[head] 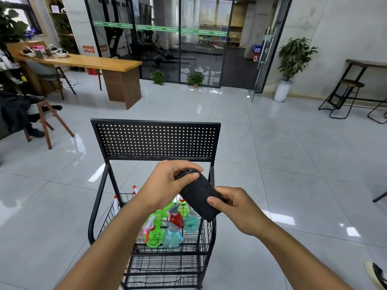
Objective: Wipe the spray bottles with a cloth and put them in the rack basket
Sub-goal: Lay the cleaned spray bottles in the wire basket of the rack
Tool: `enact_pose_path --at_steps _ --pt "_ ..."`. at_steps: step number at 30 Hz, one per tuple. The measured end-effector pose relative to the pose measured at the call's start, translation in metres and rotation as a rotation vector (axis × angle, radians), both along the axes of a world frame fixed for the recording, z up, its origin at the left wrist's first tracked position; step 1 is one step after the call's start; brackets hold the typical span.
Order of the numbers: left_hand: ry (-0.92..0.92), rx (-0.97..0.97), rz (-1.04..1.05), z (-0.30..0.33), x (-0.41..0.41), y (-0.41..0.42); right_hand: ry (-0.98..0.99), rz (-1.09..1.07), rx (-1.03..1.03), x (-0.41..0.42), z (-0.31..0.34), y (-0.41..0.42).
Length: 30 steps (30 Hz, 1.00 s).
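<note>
The left hand (167,185) grips the upper end of a dark grey cloth-wrapped bottle-shaped bundle (199,195); the right hand (234,208) pinches its lower end. Below both hands, green, red and teal plastic spray bottles (171,227) stand in the black wire rack basket (201,243).

Two bare forearms are seen rising from the lower edge of the frame; no sleeves, watch or rings are worn. A white-and-black shoe (377,274) is glimpsed at lower right.
</note>
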State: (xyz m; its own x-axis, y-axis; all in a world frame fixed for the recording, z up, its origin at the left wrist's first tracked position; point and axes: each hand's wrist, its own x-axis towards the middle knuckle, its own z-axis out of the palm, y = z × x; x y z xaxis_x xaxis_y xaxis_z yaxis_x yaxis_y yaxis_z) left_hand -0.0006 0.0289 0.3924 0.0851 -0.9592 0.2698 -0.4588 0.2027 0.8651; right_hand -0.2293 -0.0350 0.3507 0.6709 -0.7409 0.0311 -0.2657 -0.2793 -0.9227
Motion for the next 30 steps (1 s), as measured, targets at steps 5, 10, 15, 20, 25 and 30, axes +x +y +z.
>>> enact_pose_path --at_steps 5,10,15,20,25,30 --pt "0.131 0.154 -0.028 -0.054 -0.003 0.001 -0.127 -0.128 0.283 -0.008 -0.05 0.036" --pt "0.077 0.388 0.041 -0.16 -0.005 0.022 -0.17 -0.347 0.577 -0.016 -0.14 0.079" --pt "-0.005 0.645 -0.052 -0.257 -0.012 0.057 -0.043 -0.574 0.817 -0.019 -0.229 0.093" --pt "0.064 0.719 0.034 -0.309 -0.01 0.066 -0.071 -0.618 0.915 0.001 -0.273 0.067" --pt "0.102 0.677 0.123 -0.333 -0.011 0.042 -0.299 -0.711 1.002 0.03 -0.308 0.025" --pt "0.037 0.635 0.055 -0.356 -0.031 0.0 -0.266 -0.882 1.153 0.038 -0.36 0.013"
